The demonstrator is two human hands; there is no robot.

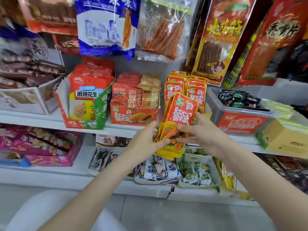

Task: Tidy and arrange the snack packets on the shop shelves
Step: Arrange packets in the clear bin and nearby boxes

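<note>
Hands: 2, left hand (146, 139) and right hand (198, 130). Hanging large snack bags along the top edge: at least 5. Open cardboard display boxes on the middle white shelf (116, 129): 3 clear. Clear plastic tub (216, 110): 1. Held red-and-yellow packets (178, 124): several, count unclear.

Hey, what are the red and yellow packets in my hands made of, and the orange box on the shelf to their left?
The packets look like glossy plastic film: they shine and have flat sealed edges. The orange box looks like printed cardboard: thin, stiff walls with a cut-away front, fairly matte.
</note>
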